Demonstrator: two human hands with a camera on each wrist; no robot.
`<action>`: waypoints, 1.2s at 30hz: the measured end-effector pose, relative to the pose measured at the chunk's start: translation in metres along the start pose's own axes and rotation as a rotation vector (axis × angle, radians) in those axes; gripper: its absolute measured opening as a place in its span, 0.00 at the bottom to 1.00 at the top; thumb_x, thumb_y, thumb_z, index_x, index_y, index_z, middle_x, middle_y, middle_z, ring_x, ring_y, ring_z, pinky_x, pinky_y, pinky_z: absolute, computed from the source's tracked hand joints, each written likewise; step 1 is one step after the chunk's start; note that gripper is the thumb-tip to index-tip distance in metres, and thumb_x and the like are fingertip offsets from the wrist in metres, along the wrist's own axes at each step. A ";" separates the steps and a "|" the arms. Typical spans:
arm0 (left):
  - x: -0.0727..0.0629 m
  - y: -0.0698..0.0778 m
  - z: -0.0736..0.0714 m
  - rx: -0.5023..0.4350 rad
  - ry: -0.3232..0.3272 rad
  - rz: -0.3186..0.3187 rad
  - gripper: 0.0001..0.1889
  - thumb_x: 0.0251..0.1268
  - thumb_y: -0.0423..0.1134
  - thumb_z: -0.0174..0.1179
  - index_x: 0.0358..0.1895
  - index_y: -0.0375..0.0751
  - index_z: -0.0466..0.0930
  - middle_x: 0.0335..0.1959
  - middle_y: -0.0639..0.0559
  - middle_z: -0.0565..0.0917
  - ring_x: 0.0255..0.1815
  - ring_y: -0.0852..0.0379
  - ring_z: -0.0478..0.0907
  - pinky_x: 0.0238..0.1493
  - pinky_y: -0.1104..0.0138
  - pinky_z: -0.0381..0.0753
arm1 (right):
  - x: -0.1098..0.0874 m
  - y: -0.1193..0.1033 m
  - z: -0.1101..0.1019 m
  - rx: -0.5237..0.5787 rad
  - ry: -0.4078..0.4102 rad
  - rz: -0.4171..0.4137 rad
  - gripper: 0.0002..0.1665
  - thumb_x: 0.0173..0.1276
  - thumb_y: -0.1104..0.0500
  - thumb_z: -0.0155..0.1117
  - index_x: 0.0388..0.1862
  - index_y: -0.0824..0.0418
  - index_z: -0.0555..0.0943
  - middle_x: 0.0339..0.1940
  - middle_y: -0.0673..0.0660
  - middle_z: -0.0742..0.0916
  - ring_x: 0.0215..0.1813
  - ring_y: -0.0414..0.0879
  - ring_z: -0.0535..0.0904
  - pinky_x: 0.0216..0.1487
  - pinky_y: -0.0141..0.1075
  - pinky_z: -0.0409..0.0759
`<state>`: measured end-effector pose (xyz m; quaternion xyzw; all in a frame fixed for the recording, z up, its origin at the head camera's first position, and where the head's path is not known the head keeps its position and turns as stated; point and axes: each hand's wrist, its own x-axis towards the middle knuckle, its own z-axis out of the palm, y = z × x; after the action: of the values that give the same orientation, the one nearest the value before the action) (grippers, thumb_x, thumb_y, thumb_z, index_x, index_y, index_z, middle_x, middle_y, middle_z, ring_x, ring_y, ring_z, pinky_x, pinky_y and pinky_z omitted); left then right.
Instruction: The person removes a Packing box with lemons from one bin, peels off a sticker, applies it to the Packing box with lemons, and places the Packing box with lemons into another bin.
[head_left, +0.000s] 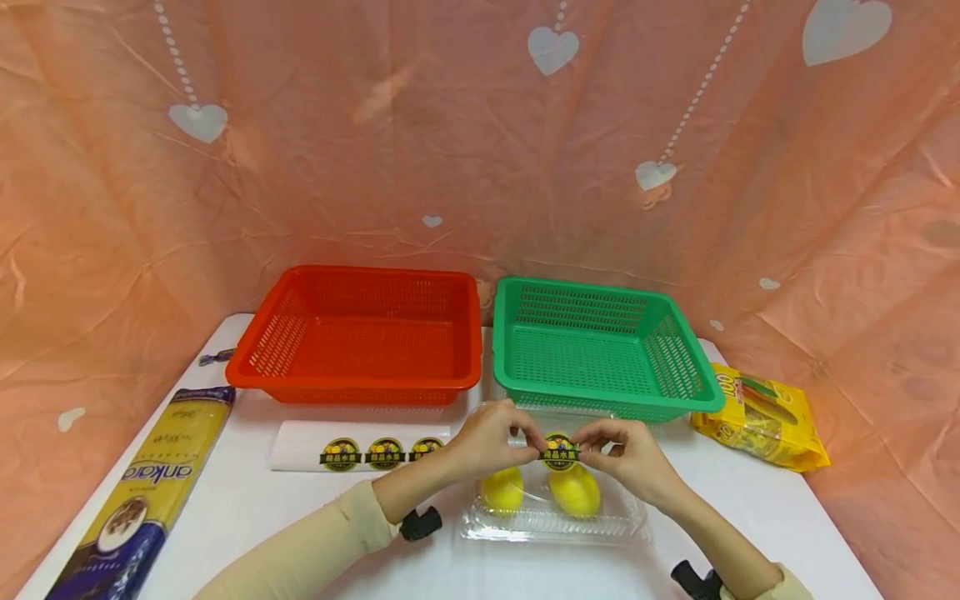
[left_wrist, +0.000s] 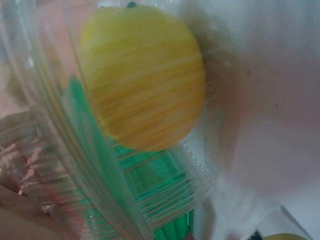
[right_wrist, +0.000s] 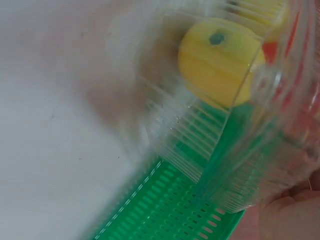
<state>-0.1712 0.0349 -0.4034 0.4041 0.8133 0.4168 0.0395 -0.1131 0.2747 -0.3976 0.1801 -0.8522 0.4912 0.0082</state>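
Observation:
A clear plastic clamshell box (head_left: 551, 527) with two yellow fruits, one on the left (head_left: 502, 490) and one on the right (head_left: 576, 492), lies on the white table. Over its lid, a round black-and-gold fruit sticker (head_left: 559, 451) is stretched between both hands. My left hand (head_left: 491, 440) pinches the sticker's left end between thumb and fingers. At the opposite end, my right hand (head_left: 630, 461) pinches it the same way. Through the ribbed plastic wall, the left wrist view shows a fruit (left_wrist: 145, 80) close up; the right wrist view has a fruit (right_wrist: 217, 62) with a dark green stem spot.
Left of the box lies a white backing strip (head_left: 300, 448) with three more stickers (head_left: 341, 454). Behind stand a red basket (head_left: 360, 392) and a green basket (head_left: 600, 400). A long Ankara packet (head_left: 161, 467) lies at far left, a yellow bag (head_left: 772, 417) at right.

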 end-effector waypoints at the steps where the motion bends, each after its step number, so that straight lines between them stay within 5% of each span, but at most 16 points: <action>1: 0.000 0.000 0.000 0.002 0.001 -0.001 0.04 0.56 0.32 0.70 0.31 0.46 0.90 0.30 0.59 0.88 0.34 0.60 0.73 0.38 0.73 0.70 | 0.000 0.000 0.000 0.001 0.002 -0.006 0.08 0.61 0.73 0.69 0.40 0.69 0.86 0.35 0.59 0.88 0.32 0.36 0.79 0.26 0.30 0.79; 10: -0.001 0.000 0.003 0.025 0.015 -0.013 0.05 0.56 0.31 0.71 0.30 0.47 0.89 0.27 0.62 0.87 0.33 0.62 0.72 0.37 0.73 0.68 | 0.000 -0.001 0.005 -0.050 0.031 0.009 0.08 0.59 0.75 0.68 0.37 0.67 0.86 0.32 0.50 0.87 0.31 0.36 0.78 0.26 0.29 0.77; 16: -0.001 0.000 0.004 0.041 0.029 -0.034 0.05 0.55 0.31 0.71 0.30 0.48 0.88 0.26 0.63 0.84 0.32 0.64 0.70 0.37 0.71 0.67 | 0.000 -0.002 0.007 -0.059 0.045 0.008 0.07 0.60 0.72 0.70 0.36 0.65 0.86 0.30 0.54 0.87 0.31 0.36 0.76 0.25 0.29 0.75; 28: 0.000 0.002 0.007 0.041 0.039 -0.063 0.07 0.53 0.29 0.67 0.34 0.46 0.84 0.27 0.58 0.84 0.35 0.53 0.76 0.40 0.69 0.68 | -0.001 0.000 0.008 -0.121 0.053 0.031 0.08 0.59 0.73 0.69 0.36 0.63 0.86 0.29 0.52 0.87 0.31 0.36 0.76 0.27 0.30 0.76; 36: 0.001 0.006 0.015 0.105 0.084 -0.115 0.14 0.51 0.34 0.74 0.40 0.49 0.82 0.23 0.67 0.81 0.34 0.61 0.76 0.43 0.65 0.69 | -0.001 0.000 0.011 -0.130 0.068 -0.003 0.08 0.58 0.72 0.71 0.34 0.62 0.86 0.28 0.52 0.86 0.30 0.36 0.75 0.26 0.31 0.75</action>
<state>-0.1624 0.0469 -0.4089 0.3404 0.8569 0.3871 0.0076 -0.1100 0.2660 -0.4030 0.1637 -0.8811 0.4408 0.0499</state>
